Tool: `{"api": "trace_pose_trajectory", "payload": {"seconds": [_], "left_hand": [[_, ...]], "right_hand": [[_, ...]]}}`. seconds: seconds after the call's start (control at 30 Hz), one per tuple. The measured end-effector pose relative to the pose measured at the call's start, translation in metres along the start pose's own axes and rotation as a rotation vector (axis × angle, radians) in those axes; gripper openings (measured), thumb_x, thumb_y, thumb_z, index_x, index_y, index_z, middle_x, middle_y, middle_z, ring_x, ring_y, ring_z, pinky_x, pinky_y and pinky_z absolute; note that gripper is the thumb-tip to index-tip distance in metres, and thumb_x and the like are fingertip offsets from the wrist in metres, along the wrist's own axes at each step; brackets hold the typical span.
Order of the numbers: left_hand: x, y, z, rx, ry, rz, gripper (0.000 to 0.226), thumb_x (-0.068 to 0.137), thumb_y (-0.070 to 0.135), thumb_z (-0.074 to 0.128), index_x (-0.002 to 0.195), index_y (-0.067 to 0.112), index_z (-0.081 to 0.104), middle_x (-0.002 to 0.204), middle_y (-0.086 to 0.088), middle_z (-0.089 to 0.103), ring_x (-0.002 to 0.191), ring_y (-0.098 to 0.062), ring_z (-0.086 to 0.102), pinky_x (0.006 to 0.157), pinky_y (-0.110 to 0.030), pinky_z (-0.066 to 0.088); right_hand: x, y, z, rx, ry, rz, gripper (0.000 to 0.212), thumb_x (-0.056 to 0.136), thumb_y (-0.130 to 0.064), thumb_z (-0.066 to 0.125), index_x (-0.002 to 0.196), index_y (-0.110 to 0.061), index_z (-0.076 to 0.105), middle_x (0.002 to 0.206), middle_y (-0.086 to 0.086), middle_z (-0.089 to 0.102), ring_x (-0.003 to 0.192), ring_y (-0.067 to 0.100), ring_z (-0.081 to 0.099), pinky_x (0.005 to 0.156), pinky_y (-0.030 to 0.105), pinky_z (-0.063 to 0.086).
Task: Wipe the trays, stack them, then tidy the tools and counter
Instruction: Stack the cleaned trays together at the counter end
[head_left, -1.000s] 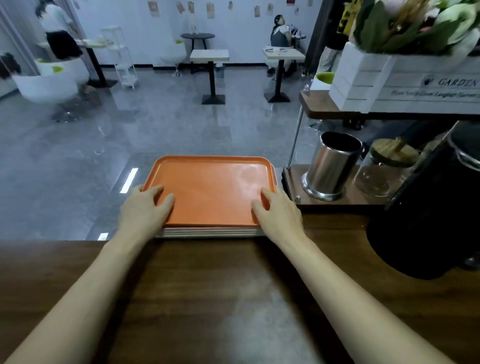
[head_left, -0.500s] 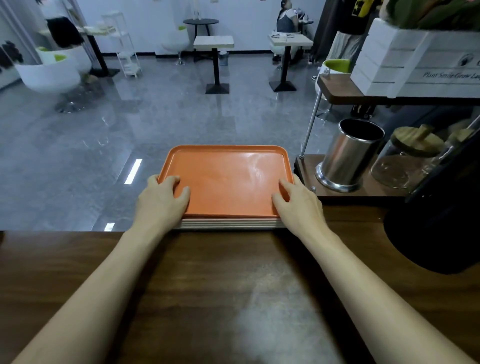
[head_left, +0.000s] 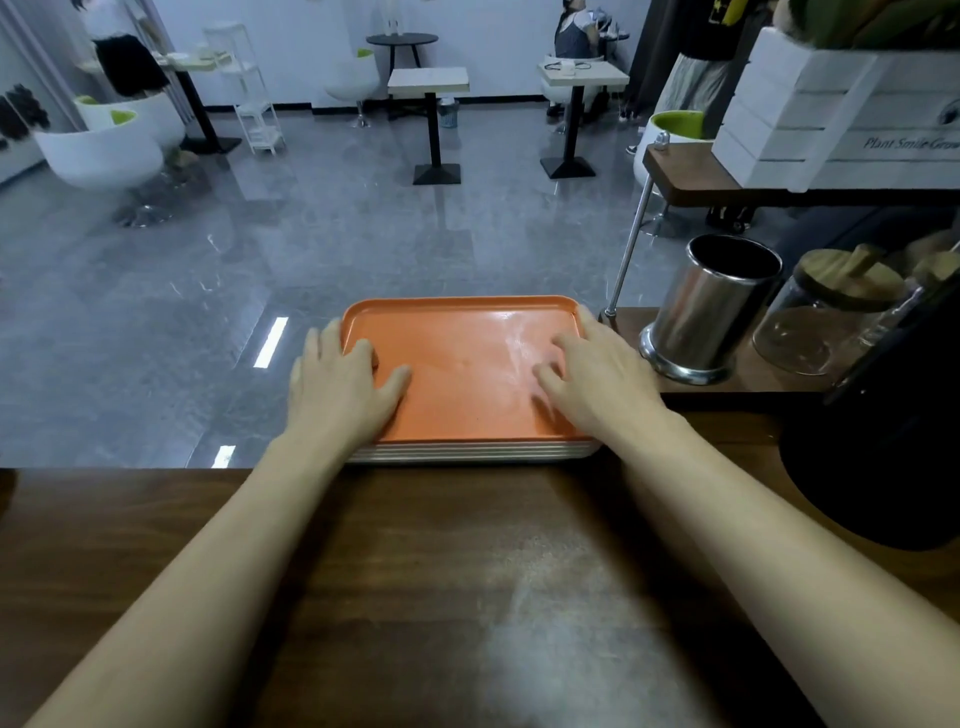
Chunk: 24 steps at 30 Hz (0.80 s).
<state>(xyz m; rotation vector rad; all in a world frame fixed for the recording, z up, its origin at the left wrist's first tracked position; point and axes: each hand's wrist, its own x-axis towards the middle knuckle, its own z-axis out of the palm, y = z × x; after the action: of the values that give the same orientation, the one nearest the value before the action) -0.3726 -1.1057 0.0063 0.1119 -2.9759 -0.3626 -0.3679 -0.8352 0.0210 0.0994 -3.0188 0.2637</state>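
We look out on a café: beyond the wooden tabletop (head_left: 467, 571) a glossy grey floor (head_left: 260, 249) holds small pedestal tables (head_left: 428, 82) and white tub chairs (head_left: 98, 153). At the tabletop's far edge sit stacked serving trays (head_left: 467, 358), with a steel canister (head_left: 706, 312) to the right.

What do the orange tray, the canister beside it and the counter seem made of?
Orange tray: probably plastic, smooth and semi-gloss, with a soft glare patch. Canister: polished metal, likely stainless steel, given mirror-like reflections. Counter: dark wood or wood-look laminate; grain streaks, slight sheen.
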Motion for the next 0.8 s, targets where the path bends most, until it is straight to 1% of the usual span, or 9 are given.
{"api": "trace_pose_trajectory", "payload": {"seconds": [0.07,0.1,0.17,0.33,0.47,0.53,0.6,0.67,0.8], "left_hand": [[0.003,0.014,0.004,-0.004,0.01,0.135,0.055,0.098,0.057,0.05,0.138,0.021,0.058,0.168,-0.015,0.017,0.155,-0.034,0.013,0.125,-0.051,0.014],[0.002,0.021,0.008,-0.007,-0.059,0.184,0.06,0.099,0.059,0.046,0.149,0.027,0.048,0.17,-0.013,0.013,0.156,-0.032,0.01,0.126,-0.048,0.01],[-0.002,0.029,0.017,0.001,-0.23,0.191,0.068,0.099,0.067,0.035,0.16,0.038,0.026,0.171,-0.007,0.007,0.157,-0.028,0.004,0.127,-0.046,0.004],[0.0,0.029,0.014,0.022,-0.293,0.149,0.072,0.097,0.071,0.036,0.16,0.041,0.022,0.171,-0.003,0.007,0.158,-0.026,0.003,0.127,-0.046,0.003],[0.001,0.035,0.009,0.013,-0.29,0.129,0.071,0.096,0.067,0.047,0.158,0.037,0.031,0.169,-0.007,0.018,0.156,-0.029,0.012,0.126,-0.048,0.011],[-0.009,0.038,0.008,-0.01,-0.136,0.158,0.063,0.095,0.058,0.057,0.151,0.031,0.047,0.16,-0.009,0.038,0.151,-0.032,0.027,0.121,-0.048,0.024],[-0.033,0.047,0.008,-0.087,0.085,0.208,0.047,0.095,0.042,0.063,0.139,0.024,0.061,0.142,-0.007,0.058,0.139,-0.03,0.046,0.11,-0.044,0.038],[-0.067,0.065,0.011,-0.224,0.234,0.233,0.032,0.097,0.029,0.064,0.127,0.019,0.068,0.131,-0.004,0.064,0.132,-0.028,0.053,0.105,-0.041,0.042],[-0.141,0.118,0.019,-0.356,0.226,0.303,0.03,0.097,0.03,0.062,0.125,0.021,0.069,0.127,0.002,0.067,0.124,-0.021,0.058,0.102,-0.035,0.045]], "right_hand": [[0.008,-0.01,0.013,-0.034,-0.111,-0.096,0.057,0.097,-0.063,0.035,0.143,-0.03,0.044,0.166,0.007,0.018,0.151,0.03,0.019,0.118,0.053,0.025],[0.008,-0.014,0.021,-0.075,-0.153,-0.117,0.063,0.097,-0.067,0.027,0.151,-0.034,0.034,0.167,0.006,0.014,0.154,0.03,0.011,0.122,0.056,0.013],[0.008,-0.014,0.031,-0.118,-0.149,-0.113,0.068,0.097,-0.07,0.017,0.155,-0.036,0.022,0.167,0.004,0.016,0.154,0.029,0.011,0.122,0.059,0.004],[0.007,-0.013,0.031,-0.121,-0.094,-0.12,0.067,0.096,-0.069,0.017,0.153,-0.036,0.029,0.163,0.002,0.028,0.151,0.027,0.02,0.122,0.058,0.005],[0.001,-0.014,0.023,0.074,0.019,-0.136,0.058,0.096,-0.061,0.032,0.14,-0.029,0.054,0.145,0.0,0.052,0.142,0.026,0.038,0.121,0.054,0.016],[-0.017,-0.008,0.016,0.308,0.119,-0.157,0.049,0.098,-0.05,0.039,0.134,-0.026,0.063,0.143,-0.001,0.055,0.143,0.025,0.038,0.121,0.049,0.022],[-0.053,0.004,0.013,0.501,0.102,-0.175,0.04,0.101,-0.04,0.049,0.136,-0.028,0.062,0.155,-0.002,0.044,0.151,0.018,0.026,0.12,0.039,0.023],[-0.094,0.024,0.012,0.585,0.076,-0.185,0.038,0.1,-0.042,0.051,0.136,-0.034,0.06,0.16,-0.008,0.037,0.151,0.01,0.023,0.118,0.038,0.028],[-0.157,0.077,0.002,0.667,0.064,-0.122,0.041,0.099,-0.039,0.057,0.14,-0.035,0.058,0.158,-0.011,0.039,0.146,0.01,0.036,0.117,0.036,0.035]]}}
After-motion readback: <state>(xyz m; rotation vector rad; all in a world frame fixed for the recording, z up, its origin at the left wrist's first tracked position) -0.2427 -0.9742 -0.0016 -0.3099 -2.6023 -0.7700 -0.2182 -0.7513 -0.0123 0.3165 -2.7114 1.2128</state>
